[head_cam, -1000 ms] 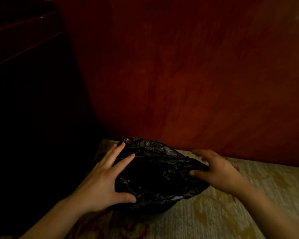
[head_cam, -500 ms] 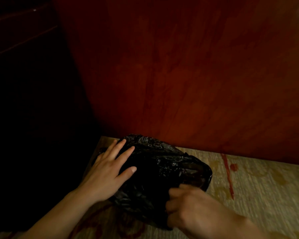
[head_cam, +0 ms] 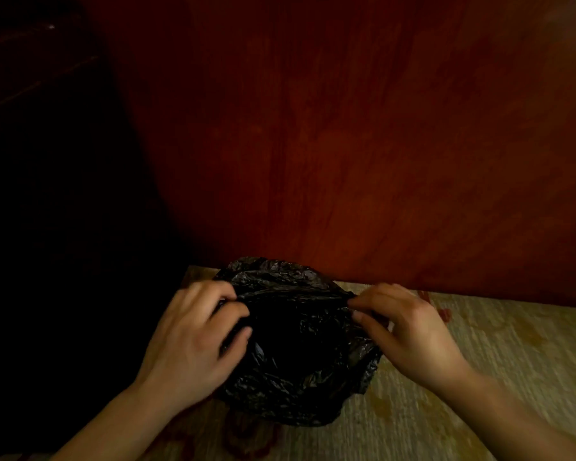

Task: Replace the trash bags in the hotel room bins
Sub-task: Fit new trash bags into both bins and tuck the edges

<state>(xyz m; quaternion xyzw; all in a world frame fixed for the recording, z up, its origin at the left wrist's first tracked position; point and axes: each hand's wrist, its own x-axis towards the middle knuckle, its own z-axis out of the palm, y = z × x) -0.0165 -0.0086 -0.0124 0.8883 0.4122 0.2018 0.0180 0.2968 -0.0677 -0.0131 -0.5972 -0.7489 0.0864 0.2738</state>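
A crinkled black trash bag (head_cam: 296, 347) covers a small bin on the floor, low in the head view; the bin itself is hidden under the plastic. My left hand (head_cam: 193, 344) grips the bag's left edge with curled fingers. On the opposite side, my right hand (head_cam: 403, 327) pinches the bag's right edge between thumb and fingers. The plastic is stretched between the two hands.
A dark red wooden panel (head_cam: 363, 144) rises right behind the bin. Dark furniture (head_cam: 47, 194) fills the left side in shadow. The beige patterned carpet (head_cam: 496, 377) with red marks spreads to the right and front.
My left hand has gone from lying flat on the bag to gripping its left edge. My right hand moved from the bag's near side up to its right edge and pinched it.
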